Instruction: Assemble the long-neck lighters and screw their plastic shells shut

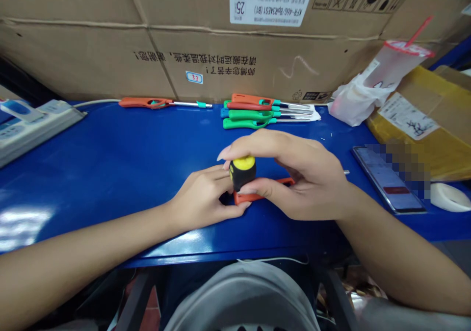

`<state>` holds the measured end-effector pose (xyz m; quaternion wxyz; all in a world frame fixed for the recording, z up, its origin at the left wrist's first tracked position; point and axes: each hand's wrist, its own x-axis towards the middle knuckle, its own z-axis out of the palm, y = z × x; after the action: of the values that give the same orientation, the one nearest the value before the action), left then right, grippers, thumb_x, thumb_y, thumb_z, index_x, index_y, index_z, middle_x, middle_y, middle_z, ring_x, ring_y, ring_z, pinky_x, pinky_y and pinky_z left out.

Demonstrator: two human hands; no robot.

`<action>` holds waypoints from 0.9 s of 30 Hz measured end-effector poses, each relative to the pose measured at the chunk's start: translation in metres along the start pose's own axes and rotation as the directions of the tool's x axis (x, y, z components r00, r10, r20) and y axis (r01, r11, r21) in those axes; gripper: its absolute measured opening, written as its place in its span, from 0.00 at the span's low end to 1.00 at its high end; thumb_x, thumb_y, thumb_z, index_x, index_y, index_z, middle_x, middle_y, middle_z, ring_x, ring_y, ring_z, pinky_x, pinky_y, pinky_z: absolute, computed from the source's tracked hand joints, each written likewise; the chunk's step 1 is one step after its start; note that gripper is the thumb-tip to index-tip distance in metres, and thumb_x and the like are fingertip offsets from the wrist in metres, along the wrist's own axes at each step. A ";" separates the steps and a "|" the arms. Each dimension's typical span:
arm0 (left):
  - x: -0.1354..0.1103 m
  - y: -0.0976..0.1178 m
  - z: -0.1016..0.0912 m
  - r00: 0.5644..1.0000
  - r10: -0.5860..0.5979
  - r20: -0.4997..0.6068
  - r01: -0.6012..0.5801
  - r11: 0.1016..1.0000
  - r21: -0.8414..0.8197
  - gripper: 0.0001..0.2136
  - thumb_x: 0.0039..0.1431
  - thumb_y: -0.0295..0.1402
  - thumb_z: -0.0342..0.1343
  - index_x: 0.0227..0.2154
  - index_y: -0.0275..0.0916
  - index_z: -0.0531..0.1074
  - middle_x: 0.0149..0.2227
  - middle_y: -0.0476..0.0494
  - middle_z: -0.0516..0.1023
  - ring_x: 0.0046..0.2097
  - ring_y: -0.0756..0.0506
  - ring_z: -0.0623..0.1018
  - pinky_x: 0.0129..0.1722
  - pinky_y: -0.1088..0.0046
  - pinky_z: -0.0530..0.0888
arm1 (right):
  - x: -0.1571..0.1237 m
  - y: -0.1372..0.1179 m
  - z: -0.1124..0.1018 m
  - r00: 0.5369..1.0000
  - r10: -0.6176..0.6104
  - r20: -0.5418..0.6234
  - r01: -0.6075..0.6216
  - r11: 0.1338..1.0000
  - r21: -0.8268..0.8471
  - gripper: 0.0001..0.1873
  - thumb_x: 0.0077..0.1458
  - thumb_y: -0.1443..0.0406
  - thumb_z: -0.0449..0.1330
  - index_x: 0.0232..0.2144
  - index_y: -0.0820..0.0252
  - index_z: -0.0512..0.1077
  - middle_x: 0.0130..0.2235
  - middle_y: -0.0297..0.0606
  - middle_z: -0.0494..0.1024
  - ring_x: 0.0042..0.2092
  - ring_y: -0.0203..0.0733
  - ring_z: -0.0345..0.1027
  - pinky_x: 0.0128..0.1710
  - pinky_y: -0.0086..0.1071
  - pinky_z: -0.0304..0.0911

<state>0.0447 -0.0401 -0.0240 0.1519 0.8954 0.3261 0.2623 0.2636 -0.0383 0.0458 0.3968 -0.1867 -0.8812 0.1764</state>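
Observation:
An orange long-necked lighter (241, 198) lies on the blue table in front of me, partly covered by both hands. My left hand (204, 193) is closed around its handle end, with the thumb along the near side. Between the thumb and fingers of my right hand (303, 174) is a black-and-yellow screwdriver (243, 171), its stubby handle standing upright over the lighter. The screwdriver's shaft and tip are hidden. Farther back are a pile of orange, red, green and blue lighters (253, 114) and a single orange lighter (145, 103) to its left.
A large cardboard box (206, 41) walls off the table's back. At left sits a power strip (37, 125). To the right are a phone (390, 181), a white rounded object (451, 197), a yellow package (441, 135) and a bagged drink cup (379, 76).

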 end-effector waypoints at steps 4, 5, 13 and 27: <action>-0.001 -0.002 0.001 1.000 0.001 -0.003 -0.001 1.000 0.026 0.09 0.62 0.38 0.62 0.30 0.39 0.75 0.30 0.47 0.79 0.36 0.44 0.79 0.36 0.69 0.73 | -0.001 0.000 -0.001 1.000 -0.009 -0.011 0.010 0.997 0.081 0.16 0.67 0.68 0.64 0.56 0.56 0.73 0.56 0.33 0.82 0.56 0.35 0.77 0.60 0.30 0.71; -0.001 -0.003 0.001 1.000 0.016 -0.011 -0.015 0.999 0.028 0.09 0.61 0.38 0.63 0.30 0.38 0.75 0.31 0.47 0.79 0.36 0.44 0.79 0.35 0.69 0.73 | -0.001 0.001 -0.002 0.999 0.001 -0.033 0.004 0.989 0.148 0.16 0.66 0.68 0.65 0.55 0.57 0.73 0.55 0.34 0.81 0.55 0.36 0.77 0.58 0.31 0.73; 0.003 -0.008 -0.007 0.997 0.027 0.068 -0.027 1.000 -0.009 0.06 0.61 0.36 0.64 0.35 0.39 0.77 0.35 0.48 0.81 0.37 0.46 0.77 0.38 0.70 0.72 | 0.006 0.031 -0.039 0.778 0.153 -0.609 -0.004 0.971 0.239 0.18 0.55 0.55 0.74 0.45 0.48 0.75 0.44 0.31 0.79 0.48 0.41 0.79 0.52 0.36 0.77; 0.004 -0.017 -0.043 0.958 -0.012 0.287 -0.045 0.981 0.190 0.14 0.59 0.43 0.65 0.43 0.41 0.77 0.42 0.46 0.80 0.42 0.40 0.79 0.39 0.65 0.73 | -0.027 0.098 -0.031 0.822 0.519 -0.233 -0.493 0.855 0.163 0.20 0.59 0.51 0.67 0.48 0.56 0.77 0.50 0.43 0.83 0.47 0.46 0.81 0.52 0.44 0.77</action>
<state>0.0141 -0.0202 0.0048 0.1071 0.9372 0.3173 0.0980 0.3229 0.0388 0.0032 0.4598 -0.4169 -0.7285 0.2900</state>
